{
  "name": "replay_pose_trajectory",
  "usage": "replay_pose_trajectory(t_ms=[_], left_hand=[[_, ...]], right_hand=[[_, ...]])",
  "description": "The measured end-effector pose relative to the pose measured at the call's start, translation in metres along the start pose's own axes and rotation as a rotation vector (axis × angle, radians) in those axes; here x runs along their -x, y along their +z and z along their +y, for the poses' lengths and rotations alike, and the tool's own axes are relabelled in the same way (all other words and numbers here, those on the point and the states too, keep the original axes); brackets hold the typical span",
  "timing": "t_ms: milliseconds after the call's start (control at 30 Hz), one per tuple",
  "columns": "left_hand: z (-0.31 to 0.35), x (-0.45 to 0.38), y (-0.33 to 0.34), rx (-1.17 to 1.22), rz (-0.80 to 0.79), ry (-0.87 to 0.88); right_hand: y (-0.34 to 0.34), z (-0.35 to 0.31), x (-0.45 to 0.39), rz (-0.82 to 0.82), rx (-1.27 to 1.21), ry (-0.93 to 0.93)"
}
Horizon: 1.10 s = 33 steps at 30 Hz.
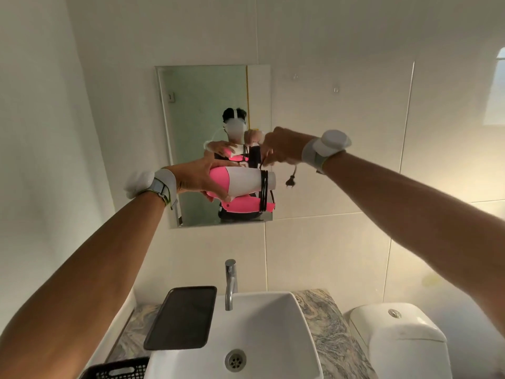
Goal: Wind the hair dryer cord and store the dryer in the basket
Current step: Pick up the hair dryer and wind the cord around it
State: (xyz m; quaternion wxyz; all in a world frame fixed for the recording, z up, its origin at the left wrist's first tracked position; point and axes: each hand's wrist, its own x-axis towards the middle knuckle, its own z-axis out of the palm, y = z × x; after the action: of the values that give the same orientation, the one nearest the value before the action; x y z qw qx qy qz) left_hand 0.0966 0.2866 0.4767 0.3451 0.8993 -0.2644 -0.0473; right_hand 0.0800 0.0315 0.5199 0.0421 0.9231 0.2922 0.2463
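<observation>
The left hand is clamped around the pink rear end of a pink-and-white plastic hair dryer, held level and high in front of a rectangular wall mirror, well above everything below. Its pink folded handle lies beneath the white barrel. A thin black cord is looped several times around barrel and handle together, near the nozzle end. The right hand is closed, fingers pinched on the free length of cord just above those loops, and the black two-pin plug dangles below it, beside the nozzle.

Far below, a black perforated plastic basket shows only a corner at the bottom edge — what lies inside cannot be told. Next to it, a flat black rectangular tray sits tilted, one end on the marbled grey bench and the other on the rim of the white square ceramic sink — nothing rests on the tray. A chrome tap stands behind the bowl, which holds only its drain. A white toilet cistern stands to the right.
</observation>
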Motion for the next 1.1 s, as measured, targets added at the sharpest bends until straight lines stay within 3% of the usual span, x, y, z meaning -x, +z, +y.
replay_pose_trajectory(t_ms=[233,433,567,667,800,933,1100], left_hand=[[0.001,-0.001,-0.003,0.027,0.067,0.117],[0.005,-0.002,-0.013,0.013,0.136,0.155],[0.001,-0.003,-0.006,0.018,0.125,0.152],[-0.004,-0.003,-0.001,0.059,0.097,0.146],[-0.009,0.003,0.001,0.075,0.056,0.124],[-0.015,0.007,0.010,0.090,0.004,0.081],[-0.019,0.013,0.019,0.085,-0.046,0.031]], right_hand=[[-0.043,-0.003,0.007,0.048,-0.108,0.068],[0.011,-0.029,0.068,0.271,-0.638,0.191],[0.080,-0.055,0.098,0.220,-1.044,0.210],[0.128,-0.063,0.116,0.051,-1.145,0.166],[0.163,-0.054,0.119,-0.090,-1.065,0.161],[0.153,-0.026,0.094,-0.192,-0.839,0.205],[0.103,0.000,0.049,-0.149,-0.385,0.179]])
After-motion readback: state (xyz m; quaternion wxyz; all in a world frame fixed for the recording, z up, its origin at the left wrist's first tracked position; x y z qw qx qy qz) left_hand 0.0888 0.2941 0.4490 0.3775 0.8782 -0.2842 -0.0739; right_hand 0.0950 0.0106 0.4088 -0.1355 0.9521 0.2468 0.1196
